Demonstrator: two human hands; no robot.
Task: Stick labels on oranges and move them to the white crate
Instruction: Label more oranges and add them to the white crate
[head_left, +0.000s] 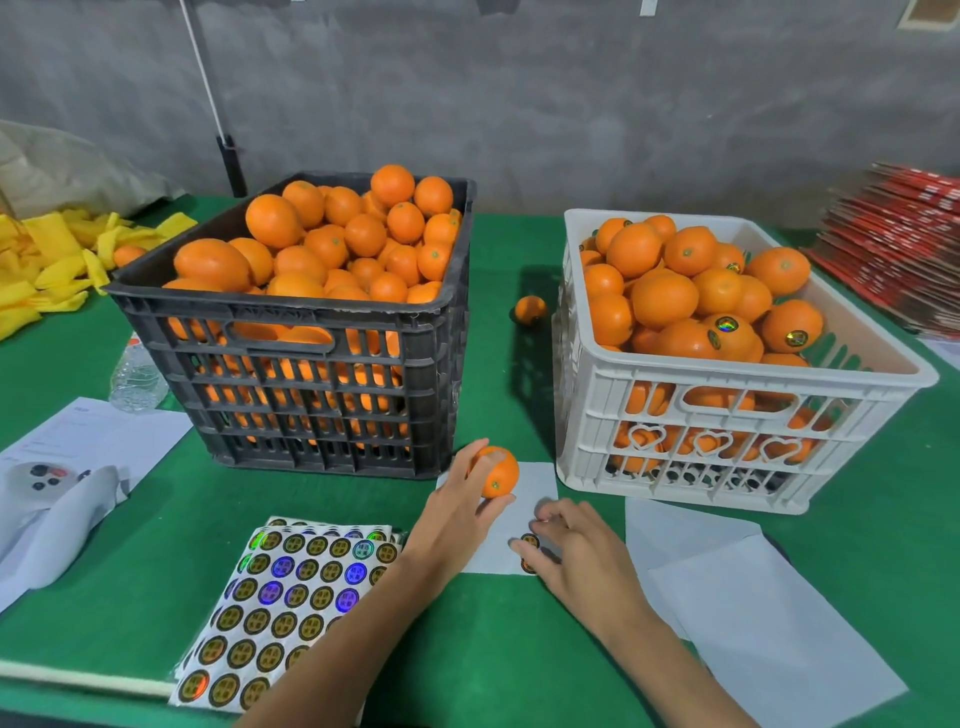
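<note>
My left hand (457, 512) grips a small orange (500, 474) just above the green table, in front of the black crate (311, 384) heaped with unlabelled oranges. My right hand (576, 551) rests with curled fingers on a nearly used backing sheet (493, 551), its fingertips at a round label (529, 541); a second label (527, 565) lies just below. To the right stands the white crate (727, 415), full of oranges, some bearing shiny labels (726, 325). A full label sheet stack (280, 603) lies at the front left.
One loose orange (531, 309) sits on the table between the crates. Blank backing sheets (753, 613) lie at the front right. A plastic bottle (137, 379), papers and yellow foam nets (47, 265) are on the left; stacked red cartons (904, 244) at far right.
</note>
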